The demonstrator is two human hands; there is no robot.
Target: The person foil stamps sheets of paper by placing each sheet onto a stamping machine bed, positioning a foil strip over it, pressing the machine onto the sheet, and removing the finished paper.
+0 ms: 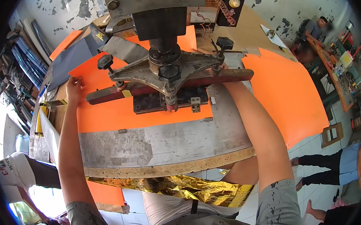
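An orange sheet [100, 121] lies on the metal bed [178, 139] of a press, under the press head [167, 67]. My left hand [74, 89] grips the sheet's left edge, fingers curled at its upper left corner. My right forearm [251, 113] reaches under the press's reddish bar [229, 76]. Most of my right hand is hidden behind the press head, so its fingers do not show. A black plate with a small metal block [195, 104] hangs beneath the head, over the sheet.
More orange sheets [288, 95] are stacked to the right. Grey folded board [75, 59] lies at the left. Gold foil [171, 186] hangs along the front edge. Black knobs [169, 73] stick up from the head. Other people stand or sit nearby, including one in blue [353, 162].
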